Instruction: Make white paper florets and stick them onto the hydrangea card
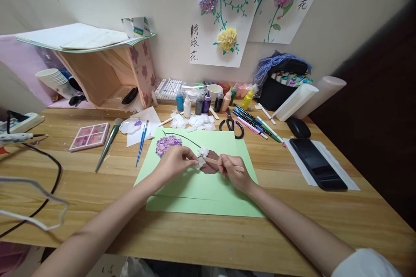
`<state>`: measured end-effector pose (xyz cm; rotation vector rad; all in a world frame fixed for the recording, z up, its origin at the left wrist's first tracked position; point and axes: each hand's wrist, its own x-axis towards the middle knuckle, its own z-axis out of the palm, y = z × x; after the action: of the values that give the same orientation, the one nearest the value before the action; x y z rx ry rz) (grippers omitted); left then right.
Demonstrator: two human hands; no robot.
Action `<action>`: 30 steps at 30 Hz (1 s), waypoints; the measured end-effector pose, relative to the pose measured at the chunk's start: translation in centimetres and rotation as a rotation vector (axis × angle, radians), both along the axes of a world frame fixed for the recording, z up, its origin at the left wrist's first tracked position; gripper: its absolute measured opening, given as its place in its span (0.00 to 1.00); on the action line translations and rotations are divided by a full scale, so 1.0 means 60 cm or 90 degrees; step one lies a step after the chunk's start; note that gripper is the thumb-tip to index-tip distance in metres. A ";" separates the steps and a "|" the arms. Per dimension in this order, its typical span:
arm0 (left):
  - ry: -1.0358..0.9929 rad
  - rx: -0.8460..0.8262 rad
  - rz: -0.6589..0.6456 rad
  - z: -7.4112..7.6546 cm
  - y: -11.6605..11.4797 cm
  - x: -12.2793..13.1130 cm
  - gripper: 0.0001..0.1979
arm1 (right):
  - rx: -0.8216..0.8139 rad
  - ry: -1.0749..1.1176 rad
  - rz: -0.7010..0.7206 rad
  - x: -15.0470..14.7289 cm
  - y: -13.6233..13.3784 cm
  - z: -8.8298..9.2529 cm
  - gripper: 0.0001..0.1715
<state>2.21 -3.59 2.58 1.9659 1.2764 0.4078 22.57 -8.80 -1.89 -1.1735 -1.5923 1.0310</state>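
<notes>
My left hand [175,162] pinches a small white paper piece [199,165] at the left edge of a brown round patch [210,169] on light green paper [182,190]. Between the closed fingers of my right hand [235,172] is a wooden craft stick [239,168]. Its tip reaches left over the patch, close to the pinched piece. Crumpled white bits [203,152] stick up at the patch's upper left. Beyond my left hand, a purple textured flower [167,144] shows on the paper, with a dark curved stem line above it.
Black-handled scissors [231,125], paint bottles [206,103] and torn white paper [198,121] lie behind the green sheets. Pens [253,122] and a phone [318,163] are on the right. Brushes [142,143], a pink palette [90,136] and a cable [48,158] are on the left.
</notes>
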 end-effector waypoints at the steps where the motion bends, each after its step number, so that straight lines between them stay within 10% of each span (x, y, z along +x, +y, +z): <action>1: 0.000 0.002 -0.002 -0.002 -0.003 0.002 0.08 | -0.001 -0.008 0.010 0.000 0.000 0.002 0.28; 30: 0.192 0.216 0.010 -0.016 -0.014 0.039 0.07 | 0.047 0.004 -0.060 0.002 -0.007 0.000 0.28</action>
<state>4.54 -4.44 1.65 2.3738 1.4873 0.3621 22.70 -9.25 -1.88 -1.1831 -1.5417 0.9068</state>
